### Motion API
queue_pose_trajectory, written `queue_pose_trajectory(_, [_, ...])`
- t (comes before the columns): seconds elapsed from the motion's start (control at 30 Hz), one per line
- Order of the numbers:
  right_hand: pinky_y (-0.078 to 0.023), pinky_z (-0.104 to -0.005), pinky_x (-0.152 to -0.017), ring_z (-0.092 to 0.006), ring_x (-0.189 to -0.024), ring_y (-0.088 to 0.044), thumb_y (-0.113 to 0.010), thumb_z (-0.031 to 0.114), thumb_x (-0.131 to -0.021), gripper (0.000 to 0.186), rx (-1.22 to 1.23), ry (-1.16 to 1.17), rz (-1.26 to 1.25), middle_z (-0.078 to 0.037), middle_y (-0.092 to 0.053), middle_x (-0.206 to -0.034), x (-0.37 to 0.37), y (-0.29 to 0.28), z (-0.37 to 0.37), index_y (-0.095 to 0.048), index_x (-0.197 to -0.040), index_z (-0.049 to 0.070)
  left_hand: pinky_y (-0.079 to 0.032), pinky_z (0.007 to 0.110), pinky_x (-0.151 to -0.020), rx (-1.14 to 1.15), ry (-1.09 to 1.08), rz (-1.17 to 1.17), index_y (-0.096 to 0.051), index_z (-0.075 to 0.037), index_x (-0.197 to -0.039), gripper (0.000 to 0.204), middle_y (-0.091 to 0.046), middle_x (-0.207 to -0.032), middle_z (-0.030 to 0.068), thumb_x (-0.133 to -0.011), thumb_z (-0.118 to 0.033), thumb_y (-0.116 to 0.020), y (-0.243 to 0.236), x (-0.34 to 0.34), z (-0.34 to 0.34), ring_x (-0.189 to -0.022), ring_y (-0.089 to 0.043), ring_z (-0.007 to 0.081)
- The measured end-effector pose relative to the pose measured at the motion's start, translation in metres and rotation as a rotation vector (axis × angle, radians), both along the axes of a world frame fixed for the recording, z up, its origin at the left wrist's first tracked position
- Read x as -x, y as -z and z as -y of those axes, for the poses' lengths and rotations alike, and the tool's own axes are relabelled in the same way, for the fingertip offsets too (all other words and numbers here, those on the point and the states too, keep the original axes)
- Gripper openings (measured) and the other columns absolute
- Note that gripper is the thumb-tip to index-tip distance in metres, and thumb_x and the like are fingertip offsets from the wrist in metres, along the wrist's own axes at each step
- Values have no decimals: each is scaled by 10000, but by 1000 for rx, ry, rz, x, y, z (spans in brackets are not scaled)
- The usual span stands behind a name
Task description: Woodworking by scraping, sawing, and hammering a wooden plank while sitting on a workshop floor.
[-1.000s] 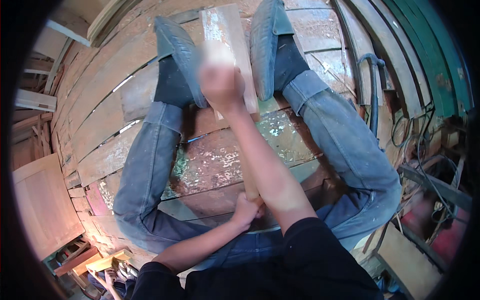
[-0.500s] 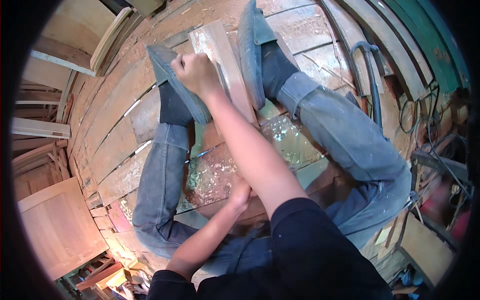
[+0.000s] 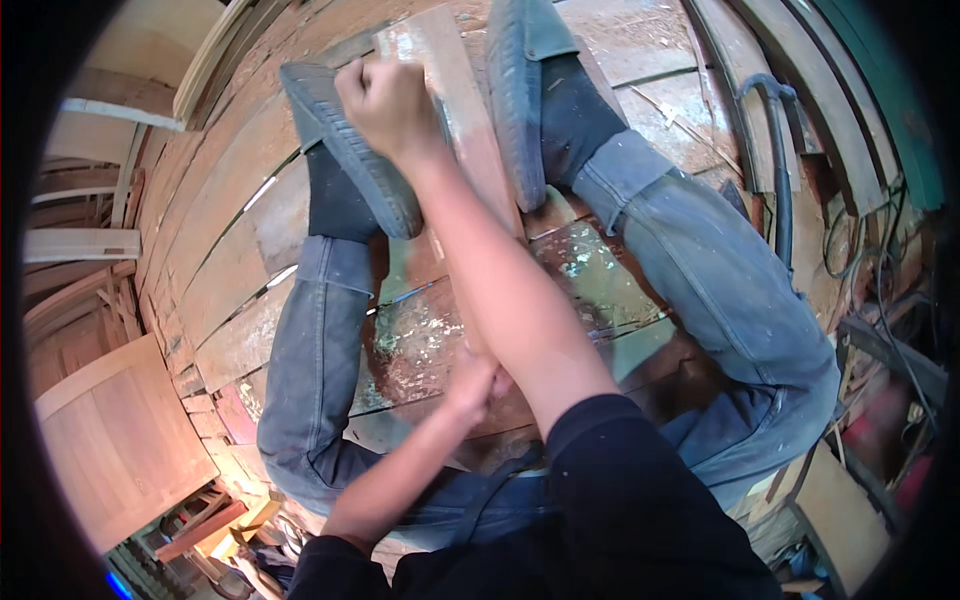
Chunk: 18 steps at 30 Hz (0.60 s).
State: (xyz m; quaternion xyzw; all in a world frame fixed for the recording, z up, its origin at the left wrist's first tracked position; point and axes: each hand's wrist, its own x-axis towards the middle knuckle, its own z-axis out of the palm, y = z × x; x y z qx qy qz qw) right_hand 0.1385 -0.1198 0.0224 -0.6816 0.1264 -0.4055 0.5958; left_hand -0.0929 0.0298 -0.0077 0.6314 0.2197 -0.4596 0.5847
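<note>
My right hand [image 3: 388, 108] is a fist, stretched far forward beside my left shoe [image 3: 350, 150]. Anything inside its fingers is hidden from this side. Just right of that fist a long wooden board [image 3: 465, 120] lies between my two shoes. Closer to my body, my left hand [image 3: 478, 388] has its fingers curled closed beside my right forearm, which partly covers it. What it grips, if anything, does not show. Under both arms are paint-flecked floor planks [image 3: 420, 340].
My bent legs frame the work on both sides, the right shoe [image 3: 515, 100] along the board. A hammer [image 3: 780, 170] leans at the right near long timbers and cables [image 3: 850, 240]. At left are a wooden panel [image 3: 130, 440] and stacked wood; a person's arm [image 3: 258, 575] shows lower left.
The view has shifted a little, so shoes and board sit higher and the hammer farther right. My right fist appears slightly higher; slightly more of my left hand shows. Both hands remain closed.
</note>
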Motion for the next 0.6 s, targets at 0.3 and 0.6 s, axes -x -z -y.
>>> queue_pose_trajectory(0.3, [-515, -479, -577, -414, -607, -620, -495, 249, -867, 385, 57, -17, -97, -257, -582, -611, -1, 3, -12, -641, -642, -27, -465, 271, -501, 188, -130, 69, -587, 11, -970, 139, -623, -767, 69, -930, -106, -523, 7, 12, 4, -613, -592, 140])
queue_pose_trajectory(0.6, [-351, -376, -406, -275, -364, -453, -539, 125, -880, 373, -9, -23, -54, -167, -422, -449, 117, 12, -58, -490, -533, -5, -263, 225, -374, 97, -18, -187, -581, -22, -869, 16, -544, -591, 23, -855, -16, -585, 8, 116, -53, -433, -452, 75])
